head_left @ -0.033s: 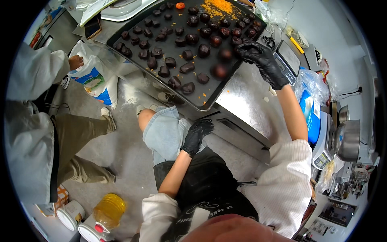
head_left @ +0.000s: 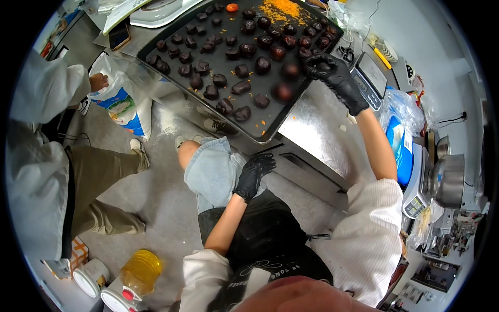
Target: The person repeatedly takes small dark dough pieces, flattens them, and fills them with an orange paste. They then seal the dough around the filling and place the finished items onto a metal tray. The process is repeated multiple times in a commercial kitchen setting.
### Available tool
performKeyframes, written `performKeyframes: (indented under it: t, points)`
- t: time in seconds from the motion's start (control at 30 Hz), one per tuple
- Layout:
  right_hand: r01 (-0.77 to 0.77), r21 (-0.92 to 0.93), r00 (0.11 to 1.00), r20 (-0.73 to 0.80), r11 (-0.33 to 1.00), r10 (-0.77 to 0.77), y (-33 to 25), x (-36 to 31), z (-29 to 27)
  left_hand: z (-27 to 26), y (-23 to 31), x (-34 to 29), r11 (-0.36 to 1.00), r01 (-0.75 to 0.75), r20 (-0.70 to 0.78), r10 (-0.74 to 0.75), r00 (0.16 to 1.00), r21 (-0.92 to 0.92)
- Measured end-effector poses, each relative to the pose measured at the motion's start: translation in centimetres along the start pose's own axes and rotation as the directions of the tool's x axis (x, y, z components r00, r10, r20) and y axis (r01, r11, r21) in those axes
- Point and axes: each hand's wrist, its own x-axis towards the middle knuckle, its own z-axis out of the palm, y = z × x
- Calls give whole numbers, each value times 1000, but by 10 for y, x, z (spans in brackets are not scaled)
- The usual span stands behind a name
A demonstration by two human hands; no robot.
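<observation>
A black baking tray (head_left: 179, 96) holds many dark brown lumps (head_left: 241, 86) and glossy round balls (head_left: 263, 65). Orange crumbs (head_left: 280, 9) are heaped at its far side and scattered between the pieces. One small orange-red ball (head_left: 232, 7) sits near the far edge. Over the tray's right rim, my right hand (head_left: 332, 78) in a black glove has its fingers curled inward; what they hold, if anything, is hidden. Two balls beside it look blurred. My left hand (head_left: 254, 174), also black-gloved, hangs before my apron, away from the tray, fingers loosely stretched and holding nothing.
A steel table (head_left: 317, 122) carries the tray. At right stand a small scale (head_left: 370, 80), a blue bag (head_left: 397, 148), a larger scale (head_left: 415, 200) and a metal bowl (head_left: 448, 182). A co-worker (head_left: 39, 171) stands left by a sack (head_left: 122, 101). An oil jug (head_left: 140, 273) stands lower left.
My right hand has shifted very slightly left, its fingers curling more. The co-worker's clothing has moved a little. My left hand and the tray stay as they were.
</observation>
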Motion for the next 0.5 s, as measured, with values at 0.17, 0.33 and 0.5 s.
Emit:
performKeyframes:
  t: [0.17,0.33,0.5]
  points:
    - [375,-381,925,208,845,-317,-7,21,13,0,2,-2,1000,-1,-3,1,1000,-11]
    - [509,-640,860,361,576,-360,-1,37,10,-2,-1,0,999,27,-4,-27,1000,-23]
    - [468,-717,883,353,517,-309,-15,38,22,-7,-2,-1,999,-7,12,7,1000,-31]
